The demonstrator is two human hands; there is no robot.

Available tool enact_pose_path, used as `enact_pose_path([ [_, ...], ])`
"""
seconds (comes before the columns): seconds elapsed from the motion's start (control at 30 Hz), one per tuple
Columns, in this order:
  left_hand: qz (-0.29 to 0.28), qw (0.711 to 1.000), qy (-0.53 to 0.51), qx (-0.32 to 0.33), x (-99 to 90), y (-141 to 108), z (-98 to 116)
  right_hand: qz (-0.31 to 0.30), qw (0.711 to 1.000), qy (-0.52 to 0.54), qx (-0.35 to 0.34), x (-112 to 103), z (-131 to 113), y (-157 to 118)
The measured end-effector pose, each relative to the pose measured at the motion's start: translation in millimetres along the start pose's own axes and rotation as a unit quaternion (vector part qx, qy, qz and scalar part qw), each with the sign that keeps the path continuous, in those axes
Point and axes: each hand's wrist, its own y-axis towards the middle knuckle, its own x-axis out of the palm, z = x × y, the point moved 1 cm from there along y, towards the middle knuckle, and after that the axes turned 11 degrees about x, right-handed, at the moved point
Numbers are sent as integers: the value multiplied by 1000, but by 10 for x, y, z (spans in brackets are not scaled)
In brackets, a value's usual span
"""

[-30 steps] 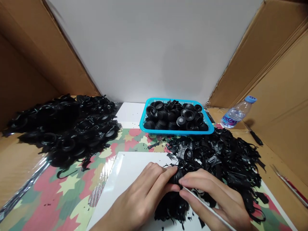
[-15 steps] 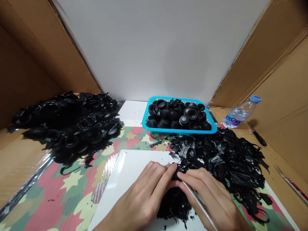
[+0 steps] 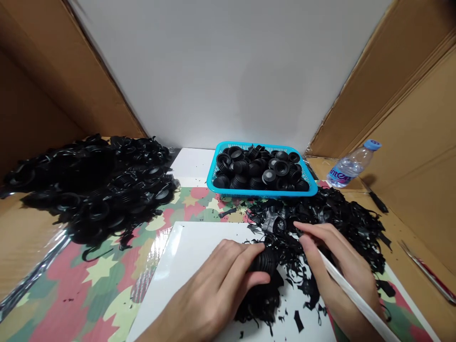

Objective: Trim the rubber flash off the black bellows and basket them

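Over a white board, my left hand grips a ribbed black rubber part between thumb and fingers. My right hand is apart from it, to the right, closed around a long white-handled tool; the tool's tip is hidden. Its thumb and forefinger reach over the edge of a heap of black scraps. More shredded black trimmings lie on the board below the ribbed part.
A blue basket of ribbed black parts stands at the back. A big pile of black parts covers the left. At right are a water bottle, a black-handled tool and metal tweezers.
My right hand has moved right, away from the ribbed part, with the white tool. My left hand still holds the part, which now shows more. The view has shifted slightly.
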Motion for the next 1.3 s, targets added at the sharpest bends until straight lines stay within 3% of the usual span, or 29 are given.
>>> enact_pose_path([
  [0.17, -46, 998, -29, -23, -94, -16, -141, -80, 988, 127, 27, -27, -160, -177],
  [0.27, -44, 998, -32, -20, -87, -37, -184, -114, 977, 175, 47, -9, -257, -298],
  [0.57, -43, 996, -71, -20, -100, 15, -101, -128, 974, 187, 1, 57, -232, -227],
  [0.77, -36, 998, -54, -17, -83, 12, -106, -198, 961, 191, 3, 62, -169, -188],
  [0.87, -43, 999, -26, -11, -79, 23, -98, -197, 960, 197, 10, 89, -154, -219],
  [1.0, -46, 999, -22, -12, -92, 64, -90, -186, 965, 182, -38, 134, -149, -245],
  [1.3, -24, 973, -198, -119, -66, 7, -95, -131, 986, 75, -69, 90, -236, -132],
])
